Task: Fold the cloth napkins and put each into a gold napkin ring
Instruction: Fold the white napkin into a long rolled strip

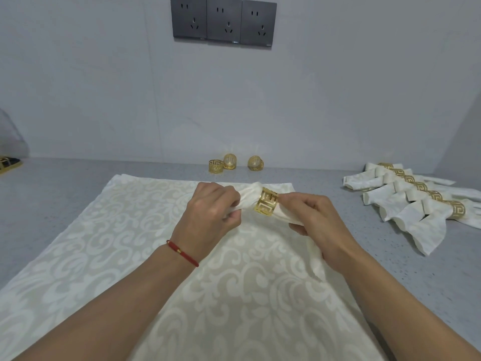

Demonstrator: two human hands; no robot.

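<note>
A rolled cream napkin (247, 198) passes through a gold napkin ring (266, 201) held above the table's middle. My left hand (208, 217) grips the napkin's end to the left of the ring. My right hand (317, 225) pinches the napkin just right of the ring, and the rest of the cloth hangs down under its palm. Beneath both hands a large cream patterned napkin (145, 256) lies flat. Three loose gold rings (229, 161) stand by the wall.
Several finished napkins in gold rings (416, 201) lie in a row at the right on the grey counter (52, 199). Dark wall sockets (223, 20) sit high on the wall. A gold-edged object (7, 164) shows at the far left edge.
</note>
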